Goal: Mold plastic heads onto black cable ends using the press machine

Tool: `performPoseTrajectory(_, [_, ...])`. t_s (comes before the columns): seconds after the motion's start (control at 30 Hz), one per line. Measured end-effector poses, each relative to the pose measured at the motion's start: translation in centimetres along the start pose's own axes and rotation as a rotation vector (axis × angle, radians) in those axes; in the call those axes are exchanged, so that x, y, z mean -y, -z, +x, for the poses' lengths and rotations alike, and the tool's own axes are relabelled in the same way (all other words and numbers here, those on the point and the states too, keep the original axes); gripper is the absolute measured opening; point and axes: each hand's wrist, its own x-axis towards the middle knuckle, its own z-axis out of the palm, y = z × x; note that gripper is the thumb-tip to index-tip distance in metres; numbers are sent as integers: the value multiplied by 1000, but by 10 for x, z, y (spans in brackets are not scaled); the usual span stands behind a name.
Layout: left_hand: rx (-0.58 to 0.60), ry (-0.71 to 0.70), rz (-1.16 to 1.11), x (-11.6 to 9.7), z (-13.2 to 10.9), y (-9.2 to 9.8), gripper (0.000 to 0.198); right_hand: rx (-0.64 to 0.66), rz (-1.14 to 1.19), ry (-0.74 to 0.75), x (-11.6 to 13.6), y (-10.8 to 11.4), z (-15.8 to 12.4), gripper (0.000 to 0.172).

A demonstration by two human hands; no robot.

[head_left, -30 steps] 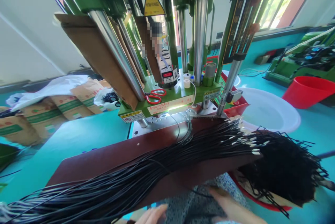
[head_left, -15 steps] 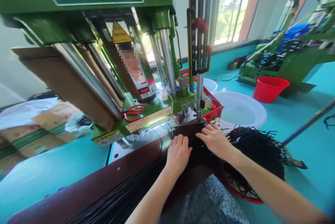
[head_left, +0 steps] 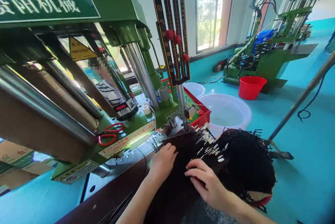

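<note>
A thick bundle of black wires with white tipped ends (head_left: 209, 143) lies across the dark brown board (head_left: 115, 196) in front of the green press machine (head_left: 86, 42). My left hand (head_left: 162, 161) rests on top of the bundle, fingers curled loosely and pressing down. My right hand (head_left: 206, 182) lies on the wires just right of it, fingers stretched flat toward the white tips. A heap of more black wires (head_left: 248, 161) fills a red basin at my right.
Red-handled scissors (head_left: 108, 134) lie on the machine's green base. A white basin (head_left: 226, 112) and a red bucket (head_left: 251, 87) stand on the teal floor. A second green machine (head_left: 264, 56) is at the back right. A metal rod (head_left: 298, 101) slants across.
My view has swung left and nearer to the machine. My right hand has drawn back from the wire tips toward me; my left hand stays on the bundle.
</note>
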Motion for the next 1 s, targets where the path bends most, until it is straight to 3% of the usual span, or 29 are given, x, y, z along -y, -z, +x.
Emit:
performPoseTrajectory(0.13, [-107, -2, -229, 0, -18, 21, 25, -48, 689, -304, 1, -4, 19, 21])
performPoseTrajectory(0.23, [-104, 19, -309, -5, -28, 24, 25, -126, 1127, -287, 5, -3, 44, 35])
performPoseTrajectory(0.3, [-111, 37, -335, -9, -30, 23, 25, -213, 1236, -263, 9, 2, 60, 31])
performPoseTrajectory(0.4, [-70, 60, -443, -15, -29, 23, 22, -328, 1236, -321, 14, 11, 74, 20])
performPoseTrajectory(0.57, [209, 55, -877, -24, -10, 35, 35, -340, 1161, -353, 9, 17, 73, 19])
performPoseTrajectory(0.63, [255, 67, -934, -28, 0, 39, 32, -362, 1126, -353, 5, 17, 70, 20])
performPoseTrajectory(0.83, [48, 22, -830, -33, 5, 37, 20, -336, 1123, -357, -5, 20, 65, 25])
performPoseTrajectory(1.0, [133, 185, -1104, -31, 4, 32, 24, -342, 1108, -339, -5, 23, 65, 12])
